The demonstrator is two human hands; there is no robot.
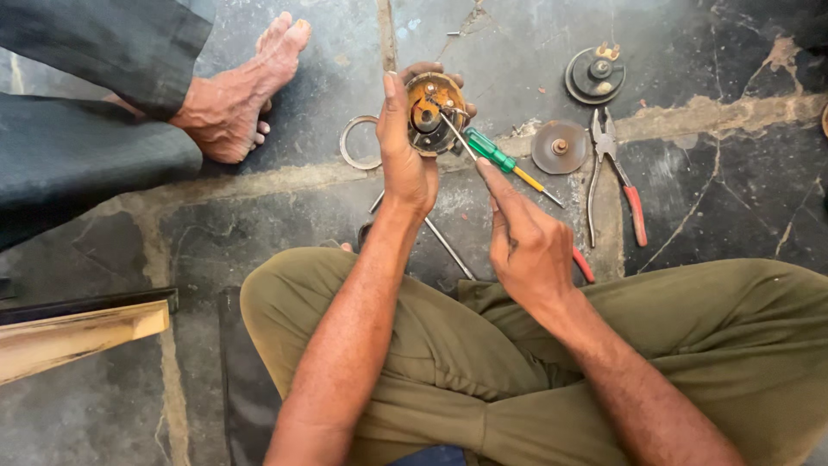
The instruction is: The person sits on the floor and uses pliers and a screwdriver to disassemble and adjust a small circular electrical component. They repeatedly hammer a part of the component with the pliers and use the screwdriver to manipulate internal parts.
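Behind left hand (pixel 405 164): round motor part (pixel 434 110) half hidden | screwdriver (pixel 487 151) tip obscured

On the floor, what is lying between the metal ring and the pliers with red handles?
In the head view, between the metal ring and the pliers lie a green-handled screwdriver and a round metal disc. The left hand holds a round part above that stretch.

A dark stone floor (pixel 259 216) fills the view, stained and cracked, with pale worn mortar bands crossing it towards the right edge. A light wooden plank (pixel 78 336) under a dark strip lies at the left edge. Daylight falls evenly.
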